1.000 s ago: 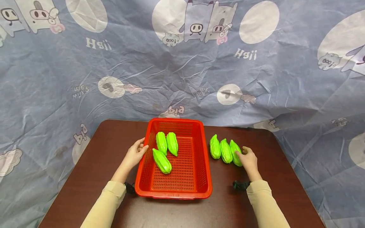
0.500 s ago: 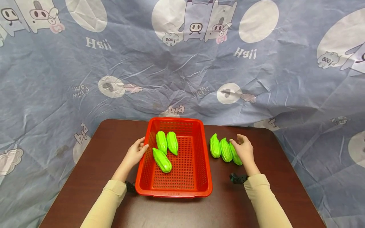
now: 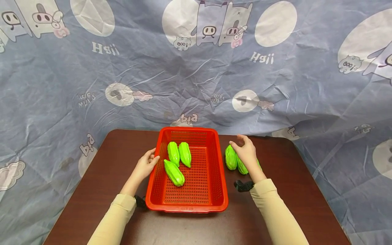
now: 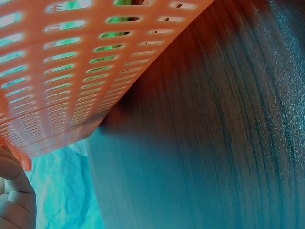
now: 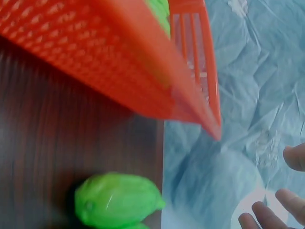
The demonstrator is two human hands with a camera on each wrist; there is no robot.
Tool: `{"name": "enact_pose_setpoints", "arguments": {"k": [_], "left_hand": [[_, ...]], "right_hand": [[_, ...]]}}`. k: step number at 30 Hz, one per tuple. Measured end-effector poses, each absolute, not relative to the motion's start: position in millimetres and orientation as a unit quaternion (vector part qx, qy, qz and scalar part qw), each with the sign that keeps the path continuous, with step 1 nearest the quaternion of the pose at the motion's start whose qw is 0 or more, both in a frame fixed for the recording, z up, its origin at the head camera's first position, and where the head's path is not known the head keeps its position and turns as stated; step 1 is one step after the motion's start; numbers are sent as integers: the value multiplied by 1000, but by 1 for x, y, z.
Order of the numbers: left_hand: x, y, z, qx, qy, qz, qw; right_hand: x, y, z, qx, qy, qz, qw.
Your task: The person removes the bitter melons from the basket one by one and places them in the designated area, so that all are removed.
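Dark reddish-brown table (image 3: 196, 228), wood grain, rounded back corners, kinda shiny toward the front. A red basket (image 3: 186, 208) sits right on it, roughly mid-table, long sides running front to back. Just to the right there's some green veg lying straight on the tabletop: the first veggie (image 3: 231, 159) near the basket, pointy tip toward the back, a second veggie (image 3: 242, 166) right beside it, then a sliver of a third veggie (image 3: 259, 165), mostly hidden.

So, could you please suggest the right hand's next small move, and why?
Perhaps lower the right hand to the loose green melon nearest the red basket: that hand is near it, holding nothing, while the left hand holds the basket's rim.
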State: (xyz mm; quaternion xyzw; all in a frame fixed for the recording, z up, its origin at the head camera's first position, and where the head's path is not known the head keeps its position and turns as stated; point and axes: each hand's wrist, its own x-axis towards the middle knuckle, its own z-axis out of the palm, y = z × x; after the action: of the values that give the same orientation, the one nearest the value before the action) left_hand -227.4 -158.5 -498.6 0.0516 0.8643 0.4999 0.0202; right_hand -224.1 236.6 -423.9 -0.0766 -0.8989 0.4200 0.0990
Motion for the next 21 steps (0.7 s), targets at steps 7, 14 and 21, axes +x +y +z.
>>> {"name": "enact_pose_setpoints", "arguments": {"k": [7,14,21], "left_hand": [[-227,-159,-501,49,865,499,27],[-227,-158,-500,49,865,499,25],[-227,-159,-499,48,862,504,26]], "right_hand": [[-229,209,-422,-57,-898,428,85],[-234,180,-425,-35,-902,422,82],[-241,151,-430,-28,-896,437,68]]}}
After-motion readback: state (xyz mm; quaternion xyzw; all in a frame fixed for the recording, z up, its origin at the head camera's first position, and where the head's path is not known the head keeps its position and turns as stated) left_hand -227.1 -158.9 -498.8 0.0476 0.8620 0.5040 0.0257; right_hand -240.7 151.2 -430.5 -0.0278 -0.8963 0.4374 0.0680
